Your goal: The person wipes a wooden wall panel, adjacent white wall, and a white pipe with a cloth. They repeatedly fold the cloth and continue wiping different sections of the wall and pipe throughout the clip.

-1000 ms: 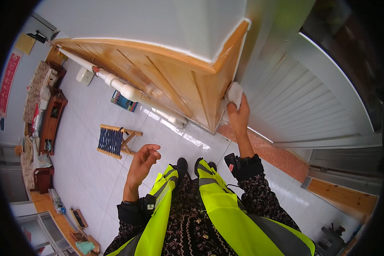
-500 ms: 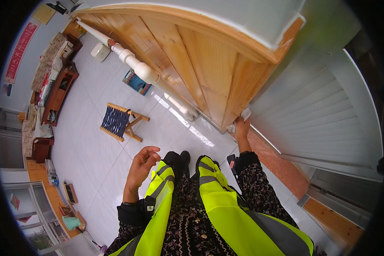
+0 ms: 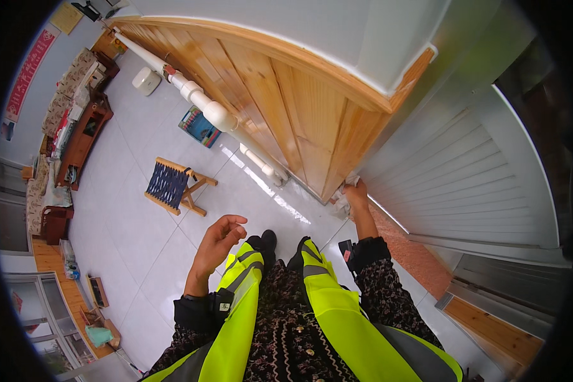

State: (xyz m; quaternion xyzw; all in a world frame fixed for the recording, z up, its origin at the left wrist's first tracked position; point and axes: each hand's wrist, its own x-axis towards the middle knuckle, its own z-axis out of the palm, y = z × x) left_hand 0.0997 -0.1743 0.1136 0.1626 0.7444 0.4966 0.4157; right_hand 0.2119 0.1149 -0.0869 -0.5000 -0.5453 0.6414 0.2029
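White cloth [image 3: 341, 205] is bunched in the right hand [image 3: 358, 195], fingers closed round it; left hand [image 3: 215, 247] half-curled, empty

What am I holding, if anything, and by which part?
Your right hand holds a whitish cloth, but exactly which part is gripped cannot be told. Your left hand is empty.

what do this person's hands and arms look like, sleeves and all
The left hand and right hand are bare, without gloves. The sleeves are dark with a small, paler floral pattern, ending in plain black cuffs. A small white mark shows at the left cuff, and a small black block with a reddish patch at the right one.
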